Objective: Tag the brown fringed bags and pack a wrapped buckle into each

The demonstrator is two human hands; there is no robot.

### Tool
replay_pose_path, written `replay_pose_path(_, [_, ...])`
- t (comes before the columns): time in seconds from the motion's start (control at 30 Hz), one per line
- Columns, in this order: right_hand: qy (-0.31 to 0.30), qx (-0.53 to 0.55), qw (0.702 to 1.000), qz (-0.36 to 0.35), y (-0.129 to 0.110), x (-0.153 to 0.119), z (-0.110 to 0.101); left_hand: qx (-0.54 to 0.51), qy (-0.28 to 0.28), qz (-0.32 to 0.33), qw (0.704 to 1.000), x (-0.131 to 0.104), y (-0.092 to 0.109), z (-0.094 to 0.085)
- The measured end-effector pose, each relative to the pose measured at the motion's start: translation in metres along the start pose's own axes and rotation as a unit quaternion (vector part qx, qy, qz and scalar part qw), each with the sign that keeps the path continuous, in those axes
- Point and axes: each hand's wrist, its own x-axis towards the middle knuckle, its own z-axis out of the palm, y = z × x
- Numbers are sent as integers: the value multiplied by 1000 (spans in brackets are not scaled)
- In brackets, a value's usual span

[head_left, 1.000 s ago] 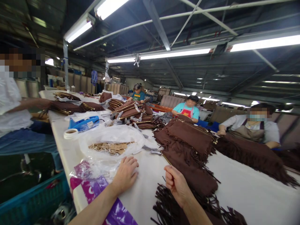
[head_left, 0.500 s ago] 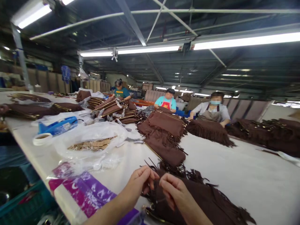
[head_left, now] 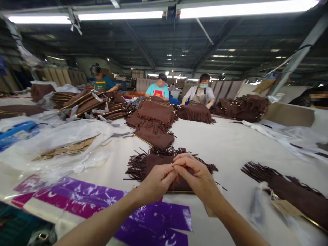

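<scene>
Left hand point(head_left: 159, 178) and right hand point(head_left: 197, 172) meet, both pinched closed on a small pale bit point(head_left: 172, 164), too tiny to ID. Brown fringed bag point(head_left: 155, 164) lies on the table point(head_left: 217, 143) beneath them; purple plastic point(head_left: 159, 220) near left forearm.

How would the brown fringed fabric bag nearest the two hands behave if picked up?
The brown fringed fabric bag would probably sag, as its body lies flat and soft-looking. Its thin dark strands splay and curl loosely, so they'd likely dangle.
</scene>
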Motion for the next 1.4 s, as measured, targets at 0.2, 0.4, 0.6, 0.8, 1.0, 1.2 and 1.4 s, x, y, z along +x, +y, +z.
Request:
replay_pose_path(0.2, [39, 18, 999, 25, 6, -13, -7, 42, -9, 6, 999, 10, 6, 13])
replay_pose_path(0.4, [54, 326, 928, 170, -3, -17, -35, 306, -111, 33, 945, 0, -9, -6])
replay_pose_path(0.6, [-116, 200, 942, 243, -2, -41, -60, 488, -165, -3, 857, -9, -54, -26])
replay_pose_path(0.8, [-223, -66, 964, 131, 1, -51, -34, 425, -124, -55, 895, 11, -49, -38])
replay_pose_path(1.0, [-244, -139, 958, 51, 26, -50, -4, 319, -78, -83, 941, 18, -49, -44])
replay_pose_path(1.2, [-286, -187, 939, 31, 43, -54, 4, 245, 107, -88, 959, 23, -76, -38])
replay_pose_path(1.4, [-187, -92, 966, 156, 53, -39, -12, 330, 63, -51, 940, 15, -74, -38])
